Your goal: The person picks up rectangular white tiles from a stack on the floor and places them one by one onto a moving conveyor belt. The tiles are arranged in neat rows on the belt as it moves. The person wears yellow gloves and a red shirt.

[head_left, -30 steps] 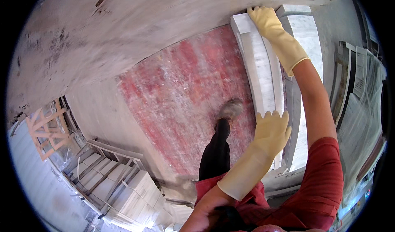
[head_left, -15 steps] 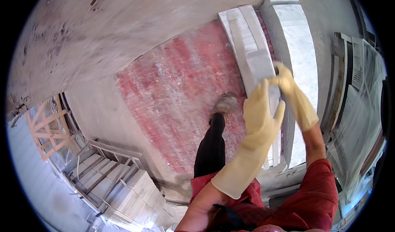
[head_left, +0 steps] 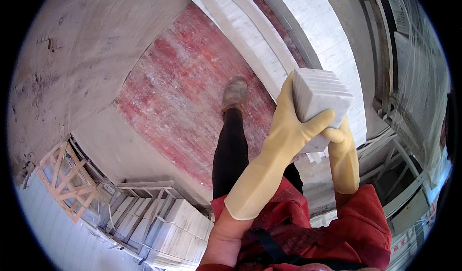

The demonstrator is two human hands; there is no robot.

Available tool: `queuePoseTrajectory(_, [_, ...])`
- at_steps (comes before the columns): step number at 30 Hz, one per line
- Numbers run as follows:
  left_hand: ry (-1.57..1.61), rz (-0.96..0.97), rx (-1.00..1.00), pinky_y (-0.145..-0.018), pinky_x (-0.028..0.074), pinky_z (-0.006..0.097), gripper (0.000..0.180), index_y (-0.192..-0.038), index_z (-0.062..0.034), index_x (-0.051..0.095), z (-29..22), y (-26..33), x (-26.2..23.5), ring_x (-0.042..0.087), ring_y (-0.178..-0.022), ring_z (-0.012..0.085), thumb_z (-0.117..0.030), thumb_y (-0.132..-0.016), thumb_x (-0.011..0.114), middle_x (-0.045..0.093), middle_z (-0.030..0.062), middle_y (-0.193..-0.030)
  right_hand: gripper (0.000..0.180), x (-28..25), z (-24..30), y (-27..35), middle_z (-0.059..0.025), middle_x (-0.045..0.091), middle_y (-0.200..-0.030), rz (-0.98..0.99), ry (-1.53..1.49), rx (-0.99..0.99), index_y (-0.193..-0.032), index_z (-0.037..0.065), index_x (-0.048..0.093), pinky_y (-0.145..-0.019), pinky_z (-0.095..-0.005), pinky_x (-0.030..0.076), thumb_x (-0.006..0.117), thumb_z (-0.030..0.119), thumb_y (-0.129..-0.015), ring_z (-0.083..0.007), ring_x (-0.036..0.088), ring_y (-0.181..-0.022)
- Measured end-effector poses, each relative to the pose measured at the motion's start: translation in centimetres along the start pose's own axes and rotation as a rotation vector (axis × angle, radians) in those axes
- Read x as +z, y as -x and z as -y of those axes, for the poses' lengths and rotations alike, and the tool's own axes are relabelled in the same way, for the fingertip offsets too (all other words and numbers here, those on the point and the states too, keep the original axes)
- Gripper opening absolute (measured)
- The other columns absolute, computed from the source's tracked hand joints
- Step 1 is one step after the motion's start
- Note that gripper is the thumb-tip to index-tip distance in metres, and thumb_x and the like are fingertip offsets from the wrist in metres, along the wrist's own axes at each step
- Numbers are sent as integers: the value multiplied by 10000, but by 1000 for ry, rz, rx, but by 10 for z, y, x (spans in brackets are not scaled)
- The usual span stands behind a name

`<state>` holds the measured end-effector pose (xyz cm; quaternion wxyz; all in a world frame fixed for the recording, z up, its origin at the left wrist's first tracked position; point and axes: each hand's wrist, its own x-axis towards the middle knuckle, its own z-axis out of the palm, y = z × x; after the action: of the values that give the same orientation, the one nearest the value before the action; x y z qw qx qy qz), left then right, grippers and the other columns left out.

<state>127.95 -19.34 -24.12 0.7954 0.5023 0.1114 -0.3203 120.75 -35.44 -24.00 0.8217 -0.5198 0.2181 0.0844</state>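
Both of my hands wear long yellow rubber gloves and grip a stack of square grey-white marble tiles [head_left: 332, 102] held up in front of my body. My left hand [head_left: 296, 122] clasps its left side, with the thumb across the near face. On the near right side, my right hand [head_left: 339, 136] holds it from below, thumb in front; its other fingers are hidden behind the tiles. Beyond the stack, long flat white marble strips [head_left: 245, 37] lie at the edge of a red mat. Beside them runs a taller white stone block or stack [head_left: 315, 21].
My booted foot [head_left: 235, 94] stands on the worn, dusty red mat [head_left: 178, 83]. At the lower left is a wooden crate of pale slabs [head_left: 173, 232], with a wooden lattice frame [head_left: 66, 179] behind it. Plastic-wrapped goods [head_left: 416, 93] line the right side.
My hands were over the white strips, with a blurred grey-white piece at the right fingertips. Now both clasp the tile stack nearer my body. The view has turned right.
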Motion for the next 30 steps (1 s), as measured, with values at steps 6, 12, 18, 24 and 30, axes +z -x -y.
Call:
queuePoseTrajectory(6, [403,202,-319,-1147,485,403,981,-1623,-19,466,-19,44,-3,596,-1384,218,-298,-806,933,649,109,-1467,707,-12,11,45,-243,730,-1356,59,-182,-120,-1440,-51,657,-1095,-428,571,777,437,-943,-328,720,-1243])
queuePoseTrajectory(12, [606,235,-510,-1129,509,357,871,-1593,-21,526,-12,84,1,652,-1326,193,-275,-841,884,692,82,-1432,743,-85,-99,2,-237,652,-1483,-134,715,-139,-1662,71,435,-1124,-476,561,743,347,-1044,-376,676,-1317])
queuePoseTrajectory(18, [704,293,-558,-1139,495,356,817,-1591,-18,531,13,92,-8,652,-1313,197,-184,-858,850,691,82,-1434,1146,-36,-191,-63,-216,546,-1593,-24,1659,-130,-1649,143,459,-1182,-560,473,1024,342,-672,-463,555,-1416])
queuePoseTrajectory(24, [661,234,-580,-1153,474,361,858,-1608,-21,503,12,96,-17,637,-1324,200,-205,-851,861,677,85,-1439,1131,-45,-206,-92,-158,533,-1602,-54,1871,-222,-1640,188,474,-1177,-533,456,1016,351,-661,-392,556,-1395])
queuePoseTrajectory(30, [677,239,-584,-1155,467,365,903,-1606,-18,494,22,93,-22,621,-1341,200,-250,-823,878,666,87,-1448,1156,-82,-199,-92,-173,537,-1591,-210,1890,-209,-1659,139,417,-1126,-548,504,1007,315,-681,-416,557,-1413])
